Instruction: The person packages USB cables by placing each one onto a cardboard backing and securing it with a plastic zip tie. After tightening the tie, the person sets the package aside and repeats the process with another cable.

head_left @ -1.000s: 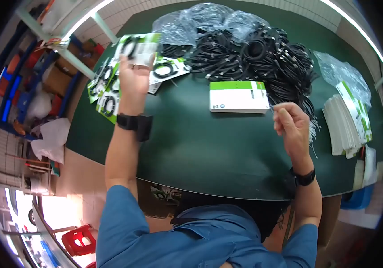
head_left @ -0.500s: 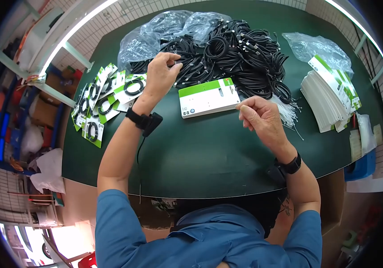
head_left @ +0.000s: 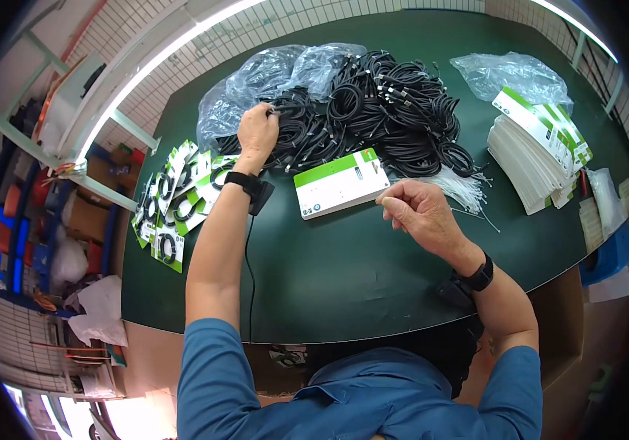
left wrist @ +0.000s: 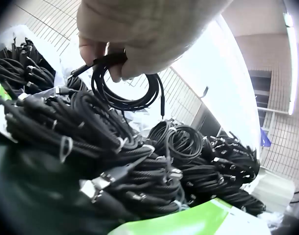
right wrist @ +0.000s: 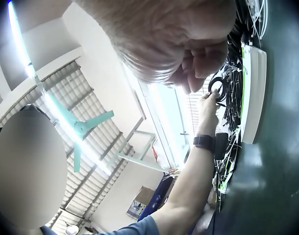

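Note:
My left hand (head_left: 258, 132) is over the left end of a heap of black cables (head_left: 410, 103). In the left wrist view its fingertips pinch a coiled black cable (left wrist: 126, 105), raised above the other bundles, with one plug end hanging down. My right hand (head_left: 426, 218) hovers at the right front corner of a stack of green and white cards (head_left: 340, 187). Its fingers are loosely curled with the thumb near the index finger, and nothing shows between them. Several packaged cables on cards (head_left: 167, 246) lie overlapping at the left.
White ties (head_left: 462, 189) spread out behind my right hand. A taller pile of cards (head_left: 531, 161) stands at the right. Clear plastic bags (head_left: 248, 84) lie behind the cables, another plastic bag (head_left: 512, 77) at the back right. A thin cord (head_left: 250, 293) runs from the left wrist band.
My left hand came away from the carded cables at the left, where it held a card, and reached to the cable heap. It now pinches a coil. The right hand stayed by the card stack.

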Tool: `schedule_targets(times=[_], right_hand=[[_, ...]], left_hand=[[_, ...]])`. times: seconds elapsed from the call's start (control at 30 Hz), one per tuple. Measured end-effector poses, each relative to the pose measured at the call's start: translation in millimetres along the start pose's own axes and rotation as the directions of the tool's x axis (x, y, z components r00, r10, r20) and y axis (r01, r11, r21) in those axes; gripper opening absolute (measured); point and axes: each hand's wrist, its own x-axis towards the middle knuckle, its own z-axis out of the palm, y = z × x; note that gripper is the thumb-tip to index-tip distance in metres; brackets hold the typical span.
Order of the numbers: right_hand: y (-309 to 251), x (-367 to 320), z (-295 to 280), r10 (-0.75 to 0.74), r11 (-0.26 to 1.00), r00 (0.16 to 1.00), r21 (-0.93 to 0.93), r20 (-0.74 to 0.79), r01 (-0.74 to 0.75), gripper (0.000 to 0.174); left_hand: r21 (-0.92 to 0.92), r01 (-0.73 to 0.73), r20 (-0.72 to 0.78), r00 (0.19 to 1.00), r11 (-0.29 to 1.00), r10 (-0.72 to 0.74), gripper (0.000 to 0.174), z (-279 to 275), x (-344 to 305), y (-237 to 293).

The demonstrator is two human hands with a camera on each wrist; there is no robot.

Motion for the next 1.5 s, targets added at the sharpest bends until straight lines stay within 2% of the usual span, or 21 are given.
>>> schedule_targets(times=[0.03,0.07,0.17,0.2,0.27,0.3,0.37,0.43,0.5,0.6,0.63,0.67,0.7,0.73,0.77,0.87,1.03,1.13,1.17,1.27,1.5], right_hand=[[1,0,1,0.001,1.0,1.0,0.003,0.0,-0.001,0.015],[1,0,1,0.001,1.0,1.0,-0.005,0.007,-0.001,0.015],[0,2,2,-0.005,1.0,1.0,-0.031,0.023,0.006,0.015],[0,3,2,0.011,1.0,1.0,0.001,0.021,-0.011,0.015],[-1,1,1,0.051,0.997,0.999,0.06,0.009,-0.052,0.015],[-3,0,1,0.063,0.997,0.998,0.05,-0.001,-0.063,0.015],[-8,1,1,0.041,0.996,0.999,0.076,-0.034,-0.038,0.017],[-10,-3,-7,0.061,0.996,0.995,0.076,-0.073,-0.055,0.018],[-14,-5,-21,0.044,0.999,0.999,-0.003,0.018,-0.044,0.022],[-27,-15,-17,0.043,0.999,0.991,0.011,0.123,-0.045,0.026],[-32,-16,-13,0.019,0.997,0.983,0.065,0.181,-0.032,0.028],[-34,-17,-9,-0.011,0.992,0.972,0.122,0.237,-0.019,0.03],[-34,-17,-5,0.002,0.992,0.973,0.121,0.229,-0.03,0.03],[-33,-16,0,-0.001,0.985,0.98,0.167,0.198,-0.033,0.031],[-31,-17,4,-0.001,0.977,0.986,0.213,0.167,-0.035,0.033],[-23,-19,2,0.016,0.975,0.992,0.219,0.129,-0.044,0.034],[-21,-20,-2,0.059,0.988,0.994,0.133,0.094,-0.072,0.033],[-28,-18,-1,0.063,0.99,0.996,0.119,0.057,-0.069,0.031],[-30,-18,-1,0.057,0.993,0.998,0.106,0.033,-0.06,0.031],[-33,-18,-2,0.047,0.997,0.999,0.062,0.0,-0.047,0.027],[-33,-19,-3,0.062,0.997,0.997,-0.049,-0.055,-0.065,0.021]], left_hand=[[-0.06,0.076,-0.047,0.996,0.995,-0.079,0.021,-10,3,6],[-0.057,0.079,-0.047,0.996,0.995,-0.081,0.021,-22,7,12],[-0.372,0.141,-0.059,0.983,0.917,-0.175,0.023,-61,22,31],[-0.376,0.14,-0.061,0.983,0.916,-0.175,0.023,-70,21,40],[-0.736,0.299,0.228,0.954,0.607,-0.195,0.024,-86,0,68],[-0.743,0.305,0.238,0.952,0.596,-0.19,0.024,-94,-14,84],[-0.835,0.497,0.496,0.866,0.237,-0.068,0.022,-110,-47,116],[-0.838,0.525,0.529,0.848,0.15,-0.01,0.022,-110,-81,132],[-0.831,0.553,0.556,0.83,0.063,0.044,0.022,-113,-108,148],[-0.855,0.305,0.318,0.947,0.42,-0.041,0.023,-121,-140,167],[-0.855,0.318,0.332,0.942,0.409,-0.039,0.023,-119,-148,168],[-0.839,0.099,0.158,0.985,0.534,0.066,0.026,-117,-153,166],[-0.771,-0.13,-0.007,0.981,0.624,0.195,0.03,-115,-157,164],[-0.653,-0.352,-0.154,0.928,0.67,0.338,0.035,-113,-159,164],[-0.663,-0.343,-0.144,0.93,0.666,0.337,0.035,-110,-161,165],[-0.587,-0.591,-0.259,0.785,0.554,0.563,0.046,-106,-162,167],[-0.647,-0.585,-0.236,0.764,0.49,0.6,0.051,-97,-160,167],[-0.783,-0.405,-0.094,0.828,0.472,0.553,0.05,-93,-170,165],[-0.783,-0.404,-0.091,0.826,0.473,0.556,0.05,-91,-174,164],[-0.882,-0.067,0.183,0.863,0.466,0.471,0.051,-90,-185,164],[-0.887,0.009,0.261,0.835,0.462,0.485,0.054,-93,-188,165]])
